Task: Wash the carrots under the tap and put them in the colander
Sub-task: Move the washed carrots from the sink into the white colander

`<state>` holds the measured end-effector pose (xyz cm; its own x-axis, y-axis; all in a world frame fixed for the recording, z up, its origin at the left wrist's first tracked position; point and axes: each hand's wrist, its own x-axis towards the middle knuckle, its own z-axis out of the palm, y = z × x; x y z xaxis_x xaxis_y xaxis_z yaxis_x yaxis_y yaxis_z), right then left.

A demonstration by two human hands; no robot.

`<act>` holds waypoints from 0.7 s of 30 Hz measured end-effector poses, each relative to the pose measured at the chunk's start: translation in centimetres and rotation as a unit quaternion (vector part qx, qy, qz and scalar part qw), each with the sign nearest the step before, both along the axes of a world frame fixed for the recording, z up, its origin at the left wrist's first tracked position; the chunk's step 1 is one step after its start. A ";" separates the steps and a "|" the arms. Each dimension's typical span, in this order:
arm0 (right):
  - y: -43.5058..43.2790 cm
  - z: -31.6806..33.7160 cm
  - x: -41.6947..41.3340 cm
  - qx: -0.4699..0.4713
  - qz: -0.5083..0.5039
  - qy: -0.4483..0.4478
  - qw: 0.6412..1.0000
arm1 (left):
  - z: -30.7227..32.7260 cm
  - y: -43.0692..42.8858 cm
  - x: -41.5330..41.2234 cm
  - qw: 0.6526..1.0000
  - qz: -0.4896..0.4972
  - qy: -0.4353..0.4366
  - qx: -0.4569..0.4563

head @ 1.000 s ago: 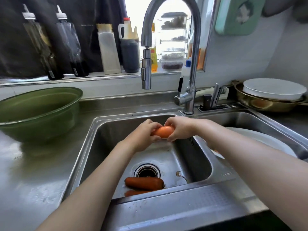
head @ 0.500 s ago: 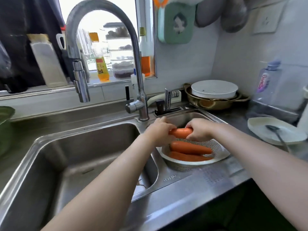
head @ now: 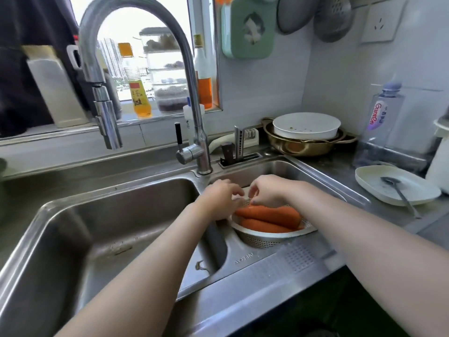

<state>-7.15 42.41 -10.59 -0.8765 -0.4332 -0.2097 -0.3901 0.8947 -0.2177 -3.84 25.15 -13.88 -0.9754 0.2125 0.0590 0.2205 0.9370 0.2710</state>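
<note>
A person's left hand (head: 220,198) and right hand (head: 267,190) hover, fingers loosely apart and empty, over carrots (head: 267,216) piled in the colander (head: 263,242) at the front edge of the sink (head: 267,266), where lifting straight up should avoid tipping it.

Carrots (head: 267,215) — L ends hidden under left hand (head: 218,198); colander (head: 272,235) far rim behind right hand (head: 269,190); both hands blurred.
</note>
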 end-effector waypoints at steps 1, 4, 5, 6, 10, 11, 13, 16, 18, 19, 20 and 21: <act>-1.3 0.4 0.4 -0.020 0.010 0.003 1.000 | 0.2 -1.3 0.4 0.999 0.010 0.030 0.020; -5.9 1.1 2.0 -0.064 0.054 -0.002 0.996 | 0.6 -6.1 2.6 0.992 0.063 0.094 0.048; -7.8 1.1 2.7 -0.080 0.069 -0.011 0.994 | 0.5 -7.9 3.5 0.991 0.083 0.098 0.049; -9.8 1.0 3.3 -0.095 0.085 -0.026 0.991 | 0.5 -9.6 4.4 0.990 0.104 0.085 0.049; -17.5 -1.5 5.9 -0.080 0.147 -0.126 0.978 | -0.9 -15.9 8.9 0.986 0.158 -0.056 0.015; -19.6 -2.4 6.5 -0.040 0.166 -0.148 0.974 | -1.6 -17.5 10.2 0.981 0.168 -0.093 0.016; -21.4 -4.3 7.2 0.051 0.189 -0.178 0.964 | -3.0 -18.9 11.6 0.968 0.182 -0.169 0.021; -24.3 -7.2 8.5 0.145 0.209 -0.212 0.944 | -4.9 -21.5 13.1 0.949 0.179 -0.260 0.001; -25.4 -8.9 9.0 0.175 0.219 -0.216 0.935 | -5.8 -22.3 13.5 0.940 0.166 -0.299 -0.013; -25.6 -9.7 9.2 0.187 0.223 -0.211 0.933 | -6.2 -22.4 13.4 0.934 0.163 -0.316 -0.016; -25.7 -10.4 9.4 0.200 0.230 -0.203 0.931 | -6.6 -22.4 13.3 0.931 0.160 -0.326 -0.019; -25.6 -11.0 9.6 0.212 0.239 -0.191 0.928 | -6.9 -22.3 13.1 0.930 0.157 -0.330 -0.023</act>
<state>2.48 16.76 -21.54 -0.4316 -0.5605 -0.7068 -0.7316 0.6759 -0.0892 9.23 2.82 -20.80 -0.8099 -0.1013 -0.5777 -0.2665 0.9410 0.2086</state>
